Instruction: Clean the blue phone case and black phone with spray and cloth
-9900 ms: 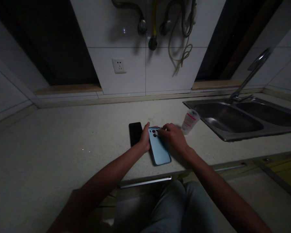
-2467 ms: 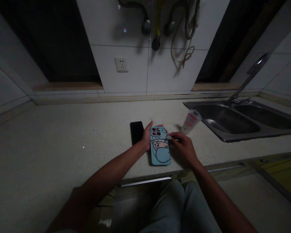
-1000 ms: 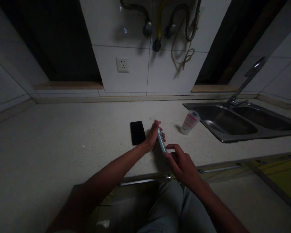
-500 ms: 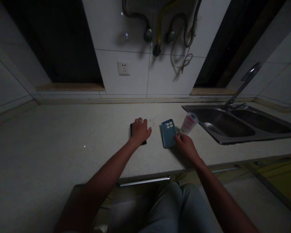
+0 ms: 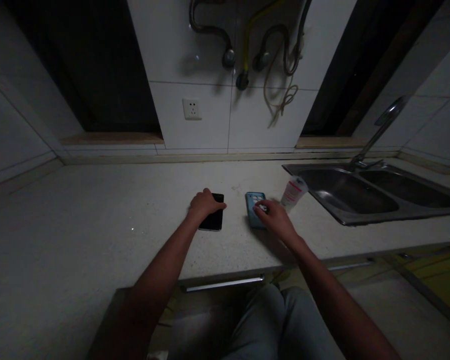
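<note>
Left hand (image 5: 203, 205) covers the black phone (image 5: 213, 220), grip unclear; right hand (image 5: 275, 220) lies loose on the blue phone case (image 5: 252, 202), back from the worktop (image 5: 97, 225) edge.

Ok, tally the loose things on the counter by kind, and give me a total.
Black phone: 1, touched by the left hand
Blue phone case: 1, touched by the right hand
Small bottle: 1
Total: 3

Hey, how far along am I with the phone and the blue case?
Done: the blue case lies flat on the counter, apart from the black phone. In hand: the left hand covers the phone's far end, the right hand rests on the case. Left, probably: the phone is not yet in the case.
</note>
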`<state>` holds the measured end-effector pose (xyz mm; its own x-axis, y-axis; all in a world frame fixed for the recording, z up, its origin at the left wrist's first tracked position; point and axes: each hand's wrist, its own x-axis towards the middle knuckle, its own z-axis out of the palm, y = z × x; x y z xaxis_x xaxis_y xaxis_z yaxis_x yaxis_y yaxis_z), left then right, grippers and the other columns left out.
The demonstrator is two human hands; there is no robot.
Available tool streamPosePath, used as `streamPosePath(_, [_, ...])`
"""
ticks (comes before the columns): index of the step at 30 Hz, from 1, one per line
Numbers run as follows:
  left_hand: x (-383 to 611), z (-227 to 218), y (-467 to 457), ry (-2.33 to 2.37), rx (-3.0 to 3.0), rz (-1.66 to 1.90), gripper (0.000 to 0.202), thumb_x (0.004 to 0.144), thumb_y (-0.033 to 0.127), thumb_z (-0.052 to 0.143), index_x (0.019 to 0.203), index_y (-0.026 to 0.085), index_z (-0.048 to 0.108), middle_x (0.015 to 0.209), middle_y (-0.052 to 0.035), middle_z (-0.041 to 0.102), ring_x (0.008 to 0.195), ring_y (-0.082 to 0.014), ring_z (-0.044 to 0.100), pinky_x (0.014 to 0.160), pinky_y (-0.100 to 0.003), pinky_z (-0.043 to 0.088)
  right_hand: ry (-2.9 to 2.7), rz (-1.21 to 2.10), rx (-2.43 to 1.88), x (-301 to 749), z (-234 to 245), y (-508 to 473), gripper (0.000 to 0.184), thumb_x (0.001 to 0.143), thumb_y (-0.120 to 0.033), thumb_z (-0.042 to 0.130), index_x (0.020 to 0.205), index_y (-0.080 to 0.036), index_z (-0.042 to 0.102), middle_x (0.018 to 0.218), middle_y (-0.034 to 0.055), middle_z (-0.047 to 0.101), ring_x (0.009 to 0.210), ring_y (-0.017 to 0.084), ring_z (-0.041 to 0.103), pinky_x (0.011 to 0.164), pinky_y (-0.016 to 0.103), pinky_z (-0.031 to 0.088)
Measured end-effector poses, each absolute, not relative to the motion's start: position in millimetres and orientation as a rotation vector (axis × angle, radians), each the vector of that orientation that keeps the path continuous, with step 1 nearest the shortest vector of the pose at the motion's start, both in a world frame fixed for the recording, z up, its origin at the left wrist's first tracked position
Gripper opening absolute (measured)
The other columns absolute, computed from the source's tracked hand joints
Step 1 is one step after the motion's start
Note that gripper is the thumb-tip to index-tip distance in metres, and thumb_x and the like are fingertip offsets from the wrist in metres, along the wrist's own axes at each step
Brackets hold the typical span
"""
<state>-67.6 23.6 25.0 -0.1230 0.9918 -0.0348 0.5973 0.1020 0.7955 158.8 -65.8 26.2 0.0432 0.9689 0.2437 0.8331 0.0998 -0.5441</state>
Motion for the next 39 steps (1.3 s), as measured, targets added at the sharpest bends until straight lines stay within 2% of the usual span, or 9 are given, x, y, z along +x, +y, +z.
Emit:
streamPosePath(7, [-66, 24, 26, 1.660, 1.542, 0.893, 0.064, 0.033, 0.027, 0.095, 0.081, 0.022, 0.053, 0.098, -0.0165, 0.071, 0.107, -0.0383, 0.063, 0.082, -0.039, 0.047, -1.899, 0.394, -1.636, 124, 22, -38, 0.030, 0.092, -0.040, 0.056, 0.100, -0.017, 0.073, 0.099, 0.0102, 0.075, 0.089, 0.023, 0.068, 0.075, 0.030, 0.044])
streamPosePath(10, [-58, 17, 27, 1.369, 1.426, 1.012, 0.049, 0.043, 0.026, 0.093, 0.078, 0.019, 0.060, 0.083, -0.0082, 0.071, 0.088, -0.0273, 0.066, 0.072, -0.033, 0.049, -1.888, 0.369, -1.668, 117, 20, -25, 0.035, 0.095, -0.044, 0.052, 0.099, -0.016, 0.074, 0.095, 0.0121, 0.075, 0.084, 0.023, 0.067, 0.072, 0.030, 0.044])
streamPosePath(13, [-45, 11, 25, 1.099, 1.183, 1.086, 0.040, 0.053, 0.023, 0.088, 0.087, 0.017, 0.066, 0.081, -0.0046, 0.071, 0.073, -0.0191, 0.065, 0.069, -0.031, 0.051, -1.846, 0.473, -1.570, 116, 15, -14, 0.038, 0.096, -0.045, 0.049, 0.100, -0.016, 0.073, 0.094, 0.0112, 0.075, 0.083, 0.021, 0.067, 0.073, 0.029, 0.045])
streamPosePath(18, [-27, 10, 18, 0.889, 0.671, 1.060, 0.027, 0.067, 0.021, 0.077, 0.090, 0.017, 0.065, 0.072, -0.0032, 0.070, 0.062, -0.0194, 0.065, 0.069, -0.036, 0.055, -1.721, 0.671, -1.381, 120, 6, -9, 0.037, 0.085, -0.045, 0.062, 0.106, -0.016, 0.071, 0.092, 0.0081, 0.074, 0.078, 0.020, 0.065, 0.073, 0.031, 0.049])
streamPosePath(21, [-24, 15, 13, 0.830, 0.478, 0.965, 0.016, 0.081, 0.029, 0.066, 0.088, 0.014, 0.066, 0.072, -0.0073, 0.070, 0.065, -0.0216, 0.067, 0.077, -0.040, 0.056, -1.635, 0.718, -1.306, 122, 3, -12, 0.038, 0.083, -0.047, 0.061, 0.105, -0.017, 0.070, 0.092, 0.0066, 0.073, 0.079, 0.020, 0.064, 0.074, 0.032, 0.050])
streamPosePath(25, [-26, 24, 6, 0.648, 0.436, 0.959, 0.044, 0.094, 0.051, 0.048, 0.102, 0.012, 0.068, 0.083, -0.0127, 0.074, 0.082, -0.0277, 0.071, 0.089, -0.046, 0.054, -1.537, 0.788, -1.256, 122, 2, -14, 0.041, 0.086, -0.052, 0.054, 0.104, -0.018, 0.069, 0.088, 0.0037, 0.071, 0.077, 0.019, 0.063, 0.069, 0.029, 0.050])
streamPosePath(30, [-35, 24, 3, 0.531, 0.498, 0.902, 0.078, 0.092, 0.072, 0.029, 0.124, 0.009, 0.063, 0.107, -0.0219, 0.072, 0.103, -0.0368, 0.068, 0.097, -0.056, 0.048, -1.540, 0.653, -1.340, 119, -1, -13, 0.040, 0.087, -0.051, 0.049, 0.102, -0.018, 0.067, 0.087, 0.0045, 0.070, 0.079, 0.020, 0.063, 0.071, 0.030, 0.049])
streamPosePath(36, [-38, 16, 3, 0.466, 0.468, 0.839, 0.083, 0.090, 0.074, 0.025, 0.133, 0.010, 0.055, 0.116, -0.0248, 0.069, 0.107, -0.0392, 0.067, 0.095, -0.062, 0.045, -1.119, 0.794, -1.275, 126, 4, -6, 0.045, 0.089, -0.059, 0.047, 0.113, -0.022, 0.055, 0.072, -0.0021, 0.062, 0.059, 0.014, 0.058, 0.053, 0.023, 0.047])
streamPosePath(39, [-37, 14, 1, 0.446, 0.443, 0.797, 0.082, 0.091, 0.074, 0.024, 0.135, 0.010, 0.053, 0.116, -0.0244, 0.069, 0.107, -0.0388, 0.067, 0.095, -0.063, 0.045, -0.946, 0.875, -1.248, 133, 5, 0, 0.052, 0.083, -0.061, 0.056, 0.118, -0.022, 0.050, 0.076, -0.0025, 0.061, 0.054, 0.011, 0.054, 0.045, 0.021, 0.042])
